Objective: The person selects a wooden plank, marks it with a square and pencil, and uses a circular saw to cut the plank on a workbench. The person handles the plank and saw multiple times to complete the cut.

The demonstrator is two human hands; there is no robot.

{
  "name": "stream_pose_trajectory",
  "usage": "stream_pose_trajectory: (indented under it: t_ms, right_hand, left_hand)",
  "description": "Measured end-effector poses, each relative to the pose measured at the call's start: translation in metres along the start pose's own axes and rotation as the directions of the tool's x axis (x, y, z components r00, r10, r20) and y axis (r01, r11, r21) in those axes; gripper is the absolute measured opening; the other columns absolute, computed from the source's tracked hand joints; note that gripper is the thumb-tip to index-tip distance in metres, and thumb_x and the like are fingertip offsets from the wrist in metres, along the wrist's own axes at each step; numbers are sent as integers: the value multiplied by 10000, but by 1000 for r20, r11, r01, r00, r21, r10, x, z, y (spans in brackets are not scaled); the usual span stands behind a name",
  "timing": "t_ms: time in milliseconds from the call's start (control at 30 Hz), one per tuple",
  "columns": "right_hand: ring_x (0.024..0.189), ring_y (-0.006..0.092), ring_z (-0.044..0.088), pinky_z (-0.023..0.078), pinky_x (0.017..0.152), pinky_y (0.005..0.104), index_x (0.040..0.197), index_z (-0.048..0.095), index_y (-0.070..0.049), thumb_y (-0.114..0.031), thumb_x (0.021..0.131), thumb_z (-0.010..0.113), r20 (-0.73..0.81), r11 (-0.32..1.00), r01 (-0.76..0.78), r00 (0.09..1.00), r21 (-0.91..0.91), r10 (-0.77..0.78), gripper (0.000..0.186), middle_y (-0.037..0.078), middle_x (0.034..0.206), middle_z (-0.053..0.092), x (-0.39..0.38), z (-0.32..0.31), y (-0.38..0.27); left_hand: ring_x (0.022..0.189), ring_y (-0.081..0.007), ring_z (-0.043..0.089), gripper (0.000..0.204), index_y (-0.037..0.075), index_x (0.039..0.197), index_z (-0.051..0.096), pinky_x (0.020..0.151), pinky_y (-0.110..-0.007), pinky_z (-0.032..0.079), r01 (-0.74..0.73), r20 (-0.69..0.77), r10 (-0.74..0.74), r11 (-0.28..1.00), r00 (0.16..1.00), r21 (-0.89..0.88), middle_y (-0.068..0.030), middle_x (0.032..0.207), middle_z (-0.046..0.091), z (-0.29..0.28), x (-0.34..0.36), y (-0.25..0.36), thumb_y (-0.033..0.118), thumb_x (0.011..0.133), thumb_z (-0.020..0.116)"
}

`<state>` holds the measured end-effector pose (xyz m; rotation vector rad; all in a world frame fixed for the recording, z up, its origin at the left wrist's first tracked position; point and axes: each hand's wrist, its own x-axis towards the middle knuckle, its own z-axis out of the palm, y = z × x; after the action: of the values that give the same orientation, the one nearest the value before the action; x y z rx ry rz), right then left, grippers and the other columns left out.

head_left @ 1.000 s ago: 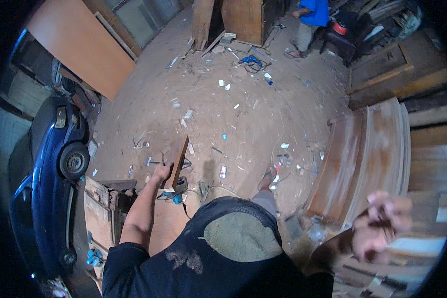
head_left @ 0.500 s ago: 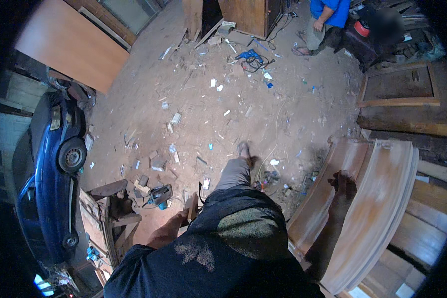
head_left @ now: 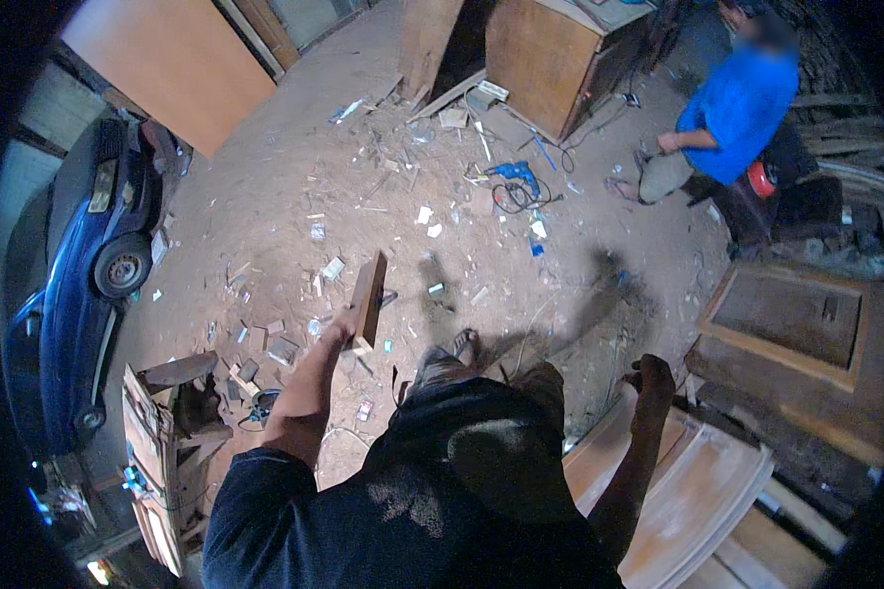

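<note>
My left hand (head_left: 342, 326) is closed around a short length of brown wood (head_left: 367, 299), held upright in front of me above the littered floor. My right hand (head_left: 655, 378) hangs out to the right, its fingers loosely bent and apart, with nothing seen in it. Below and beside that arm lie pale, curved-edged wooden panels (head_left: 712, 471), dusty on top. The right hand appears over their far end, not gripping them.
A blue car (head_left: 54, 329) stands at left, near a worn wooden stand (head_left: 157, 432). A blue power drill (head_left: 517, 179) with its cord lies ahead among scraps. A wooden cabinet (head_left: 540, 74) stands behind it. At right are a seated person in blue (head_left: 742, 113) and a framed panel (head_left: 786, 319).
I have stepped forward. My left hand has swung up and ahead with the piece of wood. My right hand has moved off the panels toward their far end.
</note>
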<state>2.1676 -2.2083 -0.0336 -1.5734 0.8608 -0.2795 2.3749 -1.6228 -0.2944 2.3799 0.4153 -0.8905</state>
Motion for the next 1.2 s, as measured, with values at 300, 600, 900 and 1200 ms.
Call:
stream_pose_trajectory:
  t_ms: [300,600,900,1200]
  right_hand:
    - [737,155,603,540,664,318,1031,638,-29,-339,928,657,195,996,-34,981,83,17,327,55,894,649,182,40,4]
    - [718,204,635,570,646,355,1086,636,12,-344,913,669,252,983,-181,951,-23,180,397,131,915,669,418,10,-15]
    - [750,139,629,532,619,300,1051,649,-27,-289,930,689,376,987,-158,914,-26,156,291,71,933,678,611,61,-98]
    - [742,132,606,547,686,302,1100,652,-34,-259,940,678,447,985,-150,889,89,95,278,60,922,655,703,195,-174]
  left_hand:
    - [840,-206,617,448,-27,1185,565,736,-358,507,74,-134,-99,981,986,-181,-134,937,628,-16,29,110,367,972,561]
    - [802,-183,600,391,-5,1175,563,707,-342,503,371,85,-362,913,928,-170,-99,904,614,138,-13,166,337,985,558]
    - [764,-161,583,333,17,1164,561,677,-326,499,579,239,-528,759,815,-298,-63,870,600,215,-68,259,306,998,555]
    - [726,-139,567,276,39,1153,560,647,-309,495,402,116,-385,868,916,-292,-27,837,586,154,112,346,275,1010,552]
